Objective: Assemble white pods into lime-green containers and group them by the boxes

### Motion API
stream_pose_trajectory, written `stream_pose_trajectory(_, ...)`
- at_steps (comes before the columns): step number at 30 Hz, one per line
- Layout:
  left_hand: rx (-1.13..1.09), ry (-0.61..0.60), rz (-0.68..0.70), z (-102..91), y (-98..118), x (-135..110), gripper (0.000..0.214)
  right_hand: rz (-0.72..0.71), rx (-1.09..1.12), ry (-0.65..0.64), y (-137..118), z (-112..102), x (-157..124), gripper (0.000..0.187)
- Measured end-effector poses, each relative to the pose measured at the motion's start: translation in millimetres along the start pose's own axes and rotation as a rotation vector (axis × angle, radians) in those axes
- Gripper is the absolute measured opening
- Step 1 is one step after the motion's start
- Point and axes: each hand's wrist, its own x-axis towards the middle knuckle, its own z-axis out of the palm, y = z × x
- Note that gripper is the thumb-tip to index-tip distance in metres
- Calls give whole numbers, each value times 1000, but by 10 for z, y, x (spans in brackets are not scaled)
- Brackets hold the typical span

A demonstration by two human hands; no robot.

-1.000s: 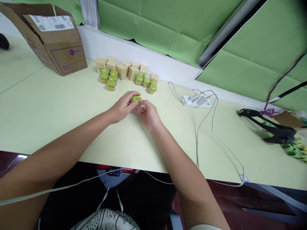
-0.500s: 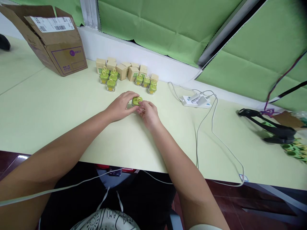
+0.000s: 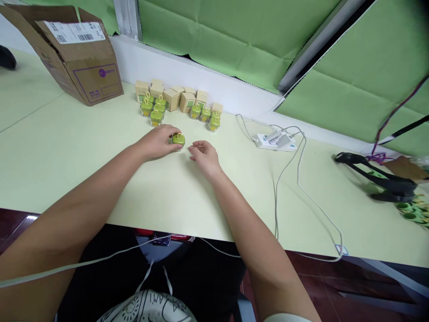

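Note:
My left hand point(image 3: 157, 141) is closed round a small green-lidded jar point(image 3: 178, 139) with a yellow loop on top, which rests on the pale green table point(image 3: 67, 147). My right hand point(image 3: 203, 156) lies just right of the jar, apart from it, fingers loosely curled with nothing visible in them. Behind, near the wall, stand several more green jars point(image 3: 156, 116) and several small tan cartons point(image 3: 171, 99).
An open cardboard box point(image 3: 80, 58) lies at the back left. A white power strip point(image 3: 274, 141) with grey cables point(image 3: 298, 179) sits to the right. A black tool point(image 3: 378, 176) and green rings point(image 3: 414, 212) are at the far right.
My left hand has slid the jar to the left and slightly away. My right hand has let go of it and stays near where it was.

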Motion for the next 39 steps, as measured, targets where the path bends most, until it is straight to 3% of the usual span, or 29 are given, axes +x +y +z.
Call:
stream_pose_trajectory(8,143,50,-225,-503,-373,-35,54,-74,-25,-33,87,-13,32,16)
stream_pose_trajectory(13,168,110,-315,-761,-723,-137,51,-99,-16,-40,121,-4,34,16)
stream_pose_trajectory(19,44,273,-318,-649,-997,-142,47,-108,-15,-36,158,-16,64,18)
stream_pose_trajectory(28,-130,412,-385,-457,-1063,-9,41,-121,-16,-38,178,-22,91,19)
stream_pose_trajectory(34,-122,403,-394,-479,-1043,-53,46,-115,-10,-34,201,-39,96,22)
stream_pose_trajectory(36,-74,422,-349,-524,-1003,-86,48,-125,-30,11,198,-82,142,24)
stream_pose_trajectory(39,9,515,-246,-579,-854,-113,46,-149,-142,205,156,-194,325,30)
